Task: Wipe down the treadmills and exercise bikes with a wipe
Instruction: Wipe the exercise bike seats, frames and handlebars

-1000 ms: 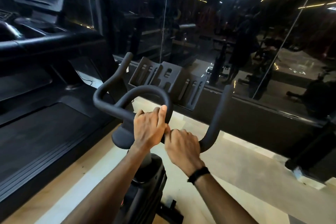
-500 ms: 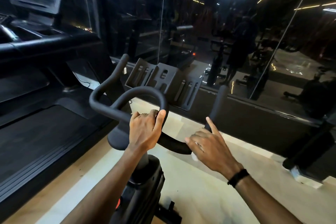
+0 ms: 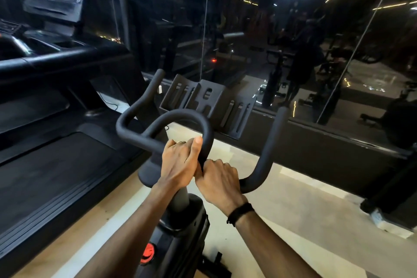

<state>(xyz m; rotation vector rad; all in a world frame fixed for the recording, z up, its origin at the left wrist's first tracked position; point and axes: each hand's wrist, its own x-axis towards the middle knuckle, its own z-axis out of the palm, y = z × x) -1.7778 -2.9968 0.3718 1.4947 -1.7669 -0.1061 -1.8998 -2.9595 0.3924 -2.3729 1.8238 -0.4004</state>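
From the head camera, the left hand has its grip wrapped round the exercise bike's black handlebar at the base of the centre loop. Touching it on the right, the right hand clenches the same bar; no wipe shows under its fingers. A treadmill stands left of both grips.

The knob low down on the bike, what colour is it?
Red-orange. The knob shows in the head view, on the black bike frame below the hands.

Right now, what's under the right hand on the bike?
The right hand is curled round the handlebar beside the left hand. Any wipe beneath it is hidden.
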